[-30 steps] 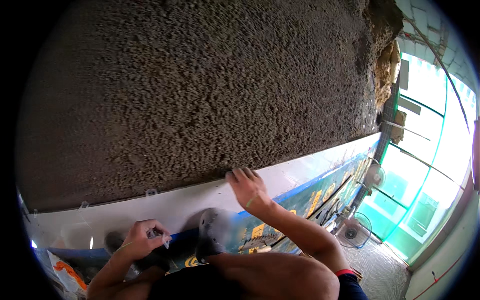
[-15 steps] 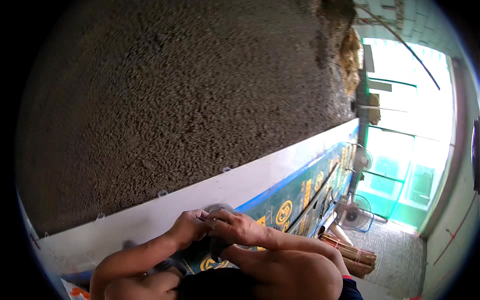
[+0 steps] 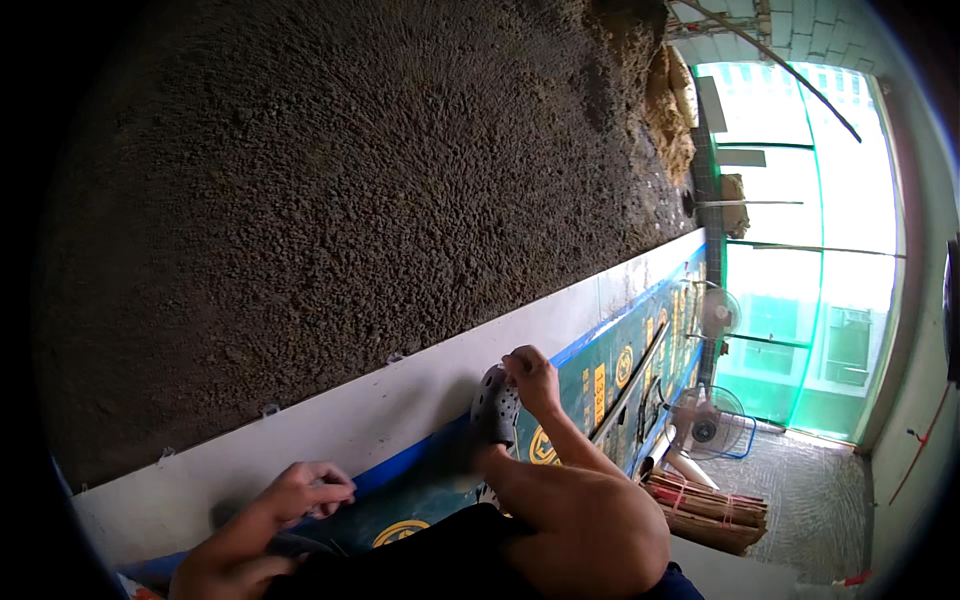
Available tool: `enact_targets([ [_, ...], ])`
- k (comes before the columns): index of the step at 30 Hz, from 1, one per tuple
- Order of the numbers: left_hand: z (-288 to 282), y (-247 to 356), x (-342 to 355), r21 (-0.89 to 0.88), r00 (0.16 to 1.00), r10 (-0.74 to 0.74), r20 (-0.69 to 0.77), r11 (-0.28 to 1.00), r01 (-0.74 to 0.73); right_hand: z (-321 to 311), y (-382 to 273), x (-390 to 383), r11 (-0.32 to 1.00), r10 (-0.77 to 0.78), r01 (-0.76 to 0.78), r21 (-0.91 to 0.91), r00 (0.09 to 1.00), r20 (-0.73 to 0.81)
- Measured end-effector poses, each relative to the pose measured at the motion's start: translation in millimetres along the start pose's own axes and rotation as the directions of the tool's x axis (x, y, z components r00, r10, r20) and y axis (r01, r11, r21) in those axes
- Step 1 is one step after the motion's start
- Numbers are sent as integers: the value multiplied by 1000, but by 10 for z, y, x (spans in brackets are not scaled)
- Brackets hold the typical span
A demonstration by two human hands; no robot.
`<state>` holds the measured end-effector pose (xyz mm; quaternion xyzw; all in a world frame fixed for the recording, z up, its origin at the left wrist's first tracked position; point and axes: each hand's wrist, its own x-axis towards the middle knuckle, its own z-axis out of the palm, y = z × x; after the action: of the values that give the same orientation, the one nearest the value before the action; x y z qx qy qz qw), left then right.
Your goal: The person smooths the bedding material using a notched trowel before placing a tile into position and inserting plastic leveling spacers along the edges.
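Note:
My left hand (image 3: 308, 490) hovers over the white tile strip (image 3: 345, 430) at the lower left. Its fingers are curled towards the thumb, and whatever may be between them is too small to make out. My right hand (image 3: 533, 378) is closed at the toe of a grey clog with holes (image 3: 493, 408) on my foot, which stands by the strip's blue edge. The right fingertips point down, and anything in them is hidden. Small clear clips (image 3: 270, 409) stick out along the strip's far edge, beside the bed of rough, dark mortar (image 3: 380, 220).
Green protective sheeting (image 3: 620, 400) with yellow prints covers the floor on my near side, with a long dark bar (image 3: 632, 385) lying on it. Two fans (image 3: 706, 425) stand to the right, near bundled wooden strips (image 3: 708, 510). Beyond is a bright opening with green netting (image 3: 770, 300).
My hands have come apart from where they met over the strip. The left moved down and left; the right moved up and right to the clog's toe. The view has shifted slightly.

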<state>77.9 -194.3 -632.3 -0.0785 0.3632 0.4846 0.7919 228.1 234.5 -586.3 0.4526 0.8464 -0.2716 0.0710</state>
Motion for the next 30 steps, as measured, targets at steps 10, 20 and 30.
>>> enact_targets([
  [10,60,-582,-376,2,903,-181,-391,980,197,-246,461,1380,720,-652,672,-175,740,164],
  [20,773,-491,-428,-238,665,-106,-740,965,-111,-226,665,1745,516,-752,850,-101,507,422],
  [30,1333,816,1069,44,957,-49,-286,997,64,-251,398,1808,209,-559,951,-229,308,770],
])
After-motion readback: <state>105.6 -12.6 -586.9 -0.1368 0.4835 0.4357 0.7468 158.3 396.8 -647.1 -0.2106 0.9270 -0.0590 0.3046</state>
